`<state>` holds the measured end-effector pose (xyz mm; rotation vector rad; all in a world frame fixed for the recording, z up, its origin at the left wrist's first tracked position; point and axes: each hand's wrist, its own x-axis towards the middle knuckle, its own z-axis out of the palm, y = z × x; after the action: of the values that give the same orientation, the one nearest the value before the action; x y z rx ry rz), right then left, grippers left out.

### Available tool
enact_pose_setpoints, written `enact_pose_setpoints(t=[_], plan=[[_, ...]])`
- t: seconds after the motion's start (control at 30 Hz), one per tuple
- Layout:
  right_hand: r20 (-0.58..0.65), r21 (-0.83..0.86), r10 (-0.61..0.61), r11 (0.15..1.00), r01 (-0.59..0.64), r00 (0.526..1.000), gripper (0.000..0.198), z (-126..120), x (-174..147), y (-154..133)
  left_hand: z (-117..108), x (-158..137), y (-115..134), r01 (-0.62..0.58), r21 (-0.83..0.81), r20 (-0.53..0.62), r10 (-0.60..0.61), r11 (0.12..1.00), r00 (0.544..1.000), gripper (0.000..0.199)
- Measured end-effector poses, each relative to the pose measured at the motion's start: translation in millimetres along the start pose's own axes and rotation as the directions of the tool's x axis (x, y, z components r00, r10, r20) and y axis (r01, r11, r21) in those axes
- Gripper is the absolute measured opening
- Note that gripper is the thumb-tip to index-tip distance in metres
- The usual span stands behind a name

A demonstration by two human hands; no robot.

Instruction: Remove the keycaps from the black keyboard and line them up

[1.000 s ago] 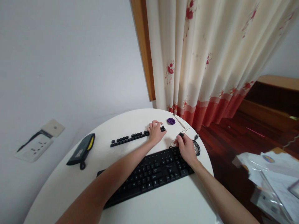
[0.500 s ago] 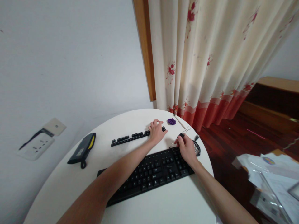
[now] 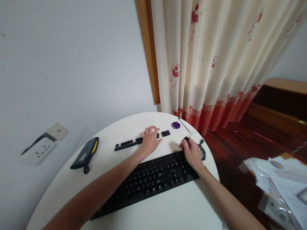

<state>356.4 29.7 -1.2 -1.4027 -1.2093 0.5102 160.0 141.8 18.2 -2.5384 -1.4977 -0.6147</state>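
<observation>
My left hand (image 3: 150, 140) is over a line of loose black keycaps (image 3: 128, 145) behind the keyboard, its fingers bent and apart, the fingertips at the keycaps. Part of the line is hidden under it, and a small group of keycaps (image 3: 165, 133) lies just to its right. In my right hand (image 3: 191, 151), closed at the keyboard's far right corner, is a small black-handled wire keycap puller (image 3: 186, 139) with thin prongs pointing away. The black keyboard (image 3: 153, 180) lies slanted across the table, partly under my left forearm.
On the white round table (image 3: 153, 210) are a dark scanner-like device (image 3: 85, 153) with a yellow stripe, a purple crumpled piece (image 3: 176, 125), a thin brush (image 3: 184, 125) and a coiled black cable (image 3: 202, 151). A wall and curtain (image 3: 203, 64) stand behind; papers (image 3: 275, 179) lie right.
My left hand has moved left along the line of keycaps, uncovering the small group at its right end. My right hand has stayed in place, holding the puller.
</observation>
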Motion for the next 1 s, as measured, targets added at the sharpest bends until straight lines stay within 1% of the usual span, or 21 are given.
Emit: enact_pose_setpoints(t=[0.1,0.2,0.3,0.37,0.43,0.5,0.6,0.7,0.8,0.9,1.0], plan=[[-0.011,-0.008,0.003,1.000,-0.003,1.000,0.034,0,-1,-1,-14,-17,-4,-0.031,-0.034,0.032,0.032,0.999,0.999,0.035],[-0.025,0.002,-0.005,1.000,0.005,1.000,0.033,-1,0,-1,-26,-37,-4,-0.051,-0.121,0.118,0.065,0.991,0.991,0.021],[-0.048,0.029,-0.016,0.999,0.018,0.999,0.028,-4,3,0,-36,-57,1,-0.071,-0.279,0.216,0.134,0.958,0.967,0.020],[-0.053,0.064,0.000,0.998,0.003,0.999,0.025,-8,6,1,-41,-69,9,-0.070,-0.379,0.245,0.173,0.923,0.954,0.020],[0.000,0.075,0.002,0.997,-0.002,1.000,0.024,-13,8,2,-45,-75,20,-0.061,-0.449,0.251,0.192,0.891,0.949,0.018],[0.103,0.046,-0.043,0.998,0.039,0.994,0.024,-17,8,0,-47,-76,31,-0.052,-0.491,0.259,0.203,0.869,0.944,0.015],[0.274,-0.023,-0.141,0.988,0.153,0.951,0.024,-20,4,-3,-44,-68,47,-0.057,-0.524,0.282,0.235,0.850,0.930,0.012],[0.364,-0.047,-0.195,0.973,0.227,0.911,0.024,-21,0,-5,-33,-55,60,-0.069,-0.550,0.296,0.271,0.832,0.916,0.019],[0.412,-0.015,-0.210,0.971,0.237,0.887,0.024,-22,-1,-7,-20,-46,67,-0.079,-0.532,0.299,0.274,0.843,0.914,0.022],[0.460,0.025,-0.196,0.978,0.208,0.866,0.023,-25,-1,-11,-10,-44,70,-0.076,-0.509,0.295,0.257,0.857,0.920,0.022],[0.474,0.015,-0.156,0.985,0.169,0.867,0.023,-28,0,-14,-5,-48,71,-0.070,-0.576,0.261,0.264,0.815,0.929,0.016]])
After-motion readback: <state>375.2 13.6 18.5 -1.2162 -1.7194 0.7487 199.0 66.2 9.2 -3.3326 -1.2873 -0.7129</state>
